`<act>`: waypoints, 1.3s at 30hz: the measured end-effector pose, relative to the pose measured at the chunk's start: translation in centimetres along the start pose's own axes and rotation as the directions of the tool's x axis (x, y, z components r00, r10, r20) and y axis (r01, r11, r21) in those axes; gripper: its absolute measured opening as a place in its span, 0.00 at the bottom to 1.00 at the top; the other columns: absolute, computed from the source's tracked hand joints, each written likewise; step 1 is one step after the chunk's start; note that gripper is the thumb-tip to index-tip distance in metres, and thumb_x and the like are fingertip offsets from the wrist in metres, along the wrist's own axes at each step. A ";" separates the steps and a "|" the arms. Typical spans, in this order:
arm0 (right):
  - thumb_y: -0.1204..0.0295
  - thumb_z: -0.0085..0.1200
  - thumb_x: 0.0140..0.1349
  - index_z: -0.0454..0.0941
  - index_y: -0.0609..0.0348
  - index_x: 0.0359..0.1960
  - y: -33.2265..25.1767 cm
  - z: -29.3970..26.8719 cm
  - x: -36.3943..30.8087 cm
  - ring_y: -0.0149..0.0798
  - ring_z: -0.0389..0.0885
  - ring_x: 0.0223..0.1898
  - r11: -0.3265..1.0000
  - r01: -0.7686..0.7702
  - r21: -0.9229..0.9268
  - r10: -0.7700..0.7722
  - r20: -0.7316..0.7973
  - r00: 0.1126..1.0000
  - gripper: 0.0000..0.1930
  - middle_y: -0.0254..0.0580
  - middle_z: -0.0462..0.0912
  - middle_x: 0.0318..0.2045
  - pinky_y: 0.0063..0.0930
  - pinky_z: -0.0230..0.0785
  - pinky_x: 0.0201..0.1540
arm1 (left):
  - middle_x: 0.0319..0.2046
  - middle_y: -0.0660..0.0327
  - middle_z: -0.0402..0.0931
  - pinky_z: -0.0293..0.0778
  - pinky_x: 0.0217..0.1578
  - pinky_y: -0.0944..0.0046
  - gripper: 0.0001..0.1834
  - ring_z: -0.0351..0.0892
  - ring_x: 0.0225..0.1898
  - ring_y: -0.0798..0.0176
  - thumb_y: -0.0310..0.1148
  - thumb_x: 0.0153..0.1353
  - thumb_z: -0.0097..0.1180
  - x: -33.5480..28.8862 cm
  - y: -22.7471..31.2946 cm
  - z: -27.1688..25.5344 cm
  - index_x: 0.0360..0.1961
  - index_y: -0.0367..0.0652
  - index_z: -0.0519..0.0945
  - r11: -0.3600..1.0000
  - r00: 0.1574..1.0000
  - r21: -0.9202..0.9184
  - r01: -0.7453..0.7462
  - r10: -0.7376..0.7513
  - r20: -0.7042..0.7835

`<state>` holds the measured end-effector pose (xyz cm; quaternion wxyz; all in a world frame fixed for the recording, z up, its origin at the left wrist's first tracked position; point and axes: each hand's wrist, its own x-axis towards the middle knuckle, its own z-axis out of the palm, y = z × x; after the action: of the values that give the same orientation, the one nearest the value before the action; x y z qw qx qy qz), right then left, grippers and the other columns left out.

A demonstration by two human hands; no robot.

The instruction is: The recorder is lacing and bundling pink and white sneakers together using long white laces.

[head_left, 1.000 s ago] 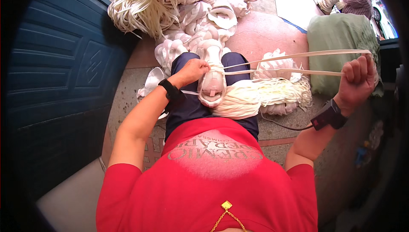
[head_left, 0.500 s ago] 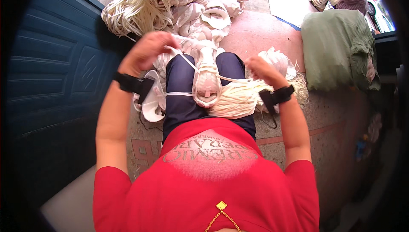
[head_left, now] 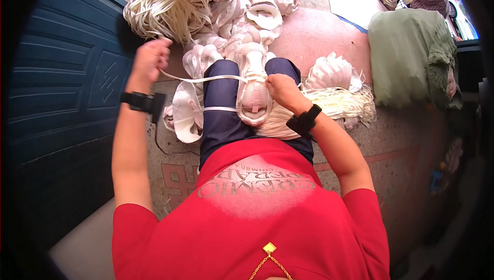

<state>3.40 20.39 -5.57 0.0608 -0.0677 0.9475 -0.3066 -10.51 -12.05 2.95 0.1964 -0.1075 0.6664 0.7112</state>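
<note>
1. the pale shoe upper (head_left: 253, 95), the landmark here, lies toe toward the person, between the 2 thighs of the dark trousers (head_left: 220, 92).
2. the left hand (head_left: 150, 61), well left of the shoe upper, is closed in a loose fist on the white lace (head_left: 206, 80), which runs to the shoe upper's lacing.
3. the right hand (head_left: 284, 92) has curled fingers, their tips at the shoe upper's right edge; whether they clamp anything, i cannot tell.
4. right of the shoe upper lies a cream lace bundle (head_left: 339, 107); beyond it, a pile of uppers (head_left: 231, 15).
</note>
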 end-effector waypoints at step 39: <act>0.75 0.53 0.46 0.75 0.65 0.32 1.1 0.5 1.9 0.36 0.77 0.27 0.855 -0.143 0.499 0.055 0.187 0.981 0.10 0.46 0.78 0.24 0.26 0.68 0.32 | 0.12 0.68 0.66 0.49 0.05 0.76 0.11 0.56 0.06 0.77 0.34 0.60 0.44 -4.4 -11.4 15.2 0.24 0.41 0.72 0.888 0.835 0.225 0.402 -0.456 0.307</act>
<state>1.56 20.63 -6.75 0.1709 -0.0257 0.8264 -0.5360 -0.11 2.81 -4.17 0.4744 -0.1103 0.6312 0.6036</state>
